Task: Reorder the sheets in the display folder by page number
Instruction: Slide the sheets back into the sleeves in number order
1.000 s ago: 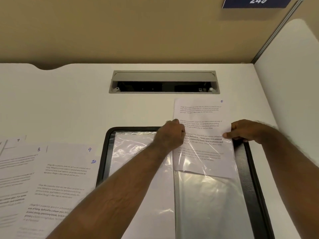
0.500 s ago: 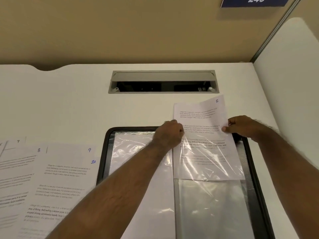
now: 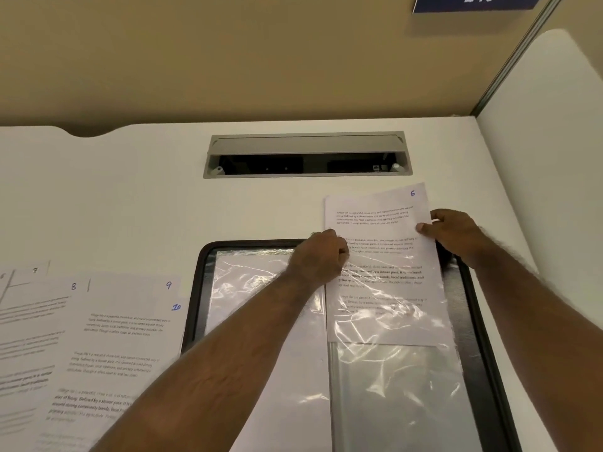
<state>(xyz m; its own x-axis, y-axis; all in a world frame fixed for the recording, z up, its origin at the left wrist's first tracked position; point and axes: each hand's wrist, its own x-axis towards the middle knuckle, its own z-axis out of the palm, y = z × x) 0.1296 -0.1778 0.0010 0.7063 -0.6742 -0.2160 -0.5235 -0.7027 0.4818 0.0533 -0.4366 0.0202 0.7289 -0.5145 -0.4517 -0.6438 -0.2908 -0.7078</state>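
Here the display folder is lying open on the counter, and sheet 5 is sitting half inside its right-hand sleeve. The left hand is gripping the sleeve mouth by the folder's spine; the right hand is pinching the sheet's outer edge. Keeping that edge square should prevent snagging. The folder's near end is running out of view, and glare is blurring the print.
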